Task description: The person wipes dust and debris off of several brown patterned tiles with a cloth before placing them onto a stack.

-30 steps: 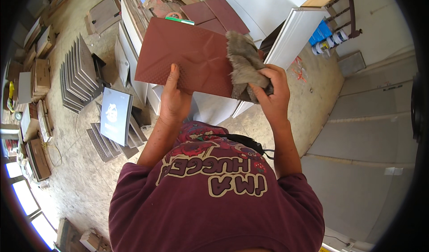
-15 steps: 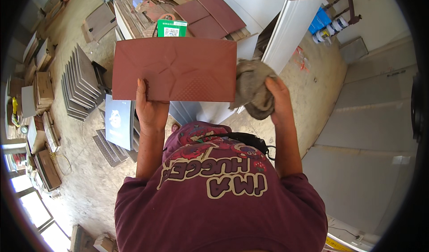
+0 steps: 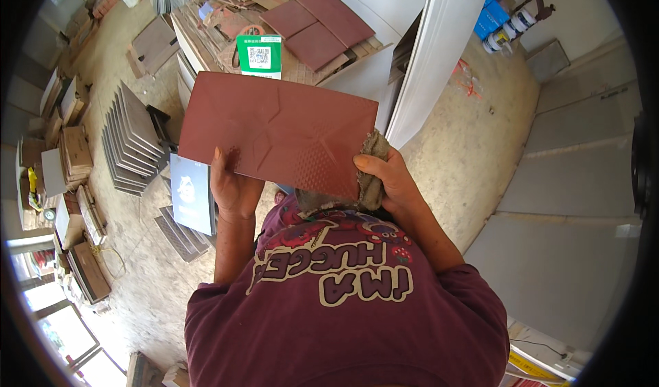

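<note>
A reddish-brown rectangular tile [image 3: 274, 129] with a raised pattern is held up in front of me, its right end tilted lower. My left hand [image 3: 233, 184] grips its lower left edge, thumb on the face and the other fingers behind. At the lower right corner, my right hand [image 3: 391, 181] is closed on a grey-brown rag [image 3: 371, 174]. The rag wraps over that end of the tile, and part of it hangs below the lower edge.
Ahead stands a table piled with red tiles [image 3: 322, 33] and a green sign [image 3: 259, 56]. White panels [image 3: 443, 50] lean at the right of it. On the left floor, grey tiles [image 3: 127, 143] stand in a rack, with cardboard boxes [image 3: 75, 153] farther left.
The tile has tilted, its right end dropping. My right hand has moved left and down, bringing the rag from beside the tile onto its right edge.
</note>
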{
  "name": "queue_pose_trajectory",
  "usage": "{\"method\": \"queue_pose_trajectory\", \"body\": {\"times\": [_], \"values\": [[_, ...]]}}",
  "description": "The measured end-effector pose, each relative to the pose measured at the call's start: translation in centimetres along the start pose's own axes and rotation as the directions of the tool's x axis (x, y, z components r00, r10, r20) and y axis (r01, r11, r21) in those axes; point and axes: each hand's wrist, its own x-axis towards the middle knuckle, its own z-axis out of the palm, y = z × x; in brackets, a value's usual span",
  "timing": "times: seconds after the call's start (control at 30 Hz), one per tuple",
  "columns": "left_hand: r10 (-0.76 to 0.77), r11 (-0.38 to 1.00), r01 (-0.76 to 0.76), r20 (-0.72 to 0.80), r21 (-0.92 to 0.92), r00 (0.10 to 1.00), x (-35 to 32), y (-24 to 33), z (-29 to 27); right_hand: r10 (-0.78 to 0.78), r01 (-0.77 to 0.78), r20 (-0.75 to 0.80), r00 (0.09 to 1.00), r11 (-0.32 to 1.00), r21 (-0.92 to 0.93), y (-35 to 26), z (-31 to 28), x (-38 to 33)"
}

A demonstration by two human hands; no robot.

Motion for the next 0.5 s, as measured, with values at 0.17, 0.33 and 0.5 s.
{"method": "queue_pose_trajectory", "body": {"times": [0.17, 0.33, 0.5], "values": [[-0.044, 0.983, 0.065, 0.125, -0.171, 0.991, -1.2, -1.0, 0.6, -0.035, 0.040, -0.052, 0.998, 0.993, 0.109, -0.8, 0.8, -0.8], [-0.043, 0.990, 0.029, 0.097, 0.137, 0.994, -1.9, -2.2, 0.6, -0.046, 0.057, -0.069, 0.997, 0.985, 0.165, -0.7, -0.3, -1.1], [-0.052, 0.977, 0.044, 0.034, 0.207, 0.998, -2.8, -2.9, 1.5, -0.052, 0.059, -0.058, 0.997, 0.991, 0.117, -0.7, -1.6, -1.6]]}}
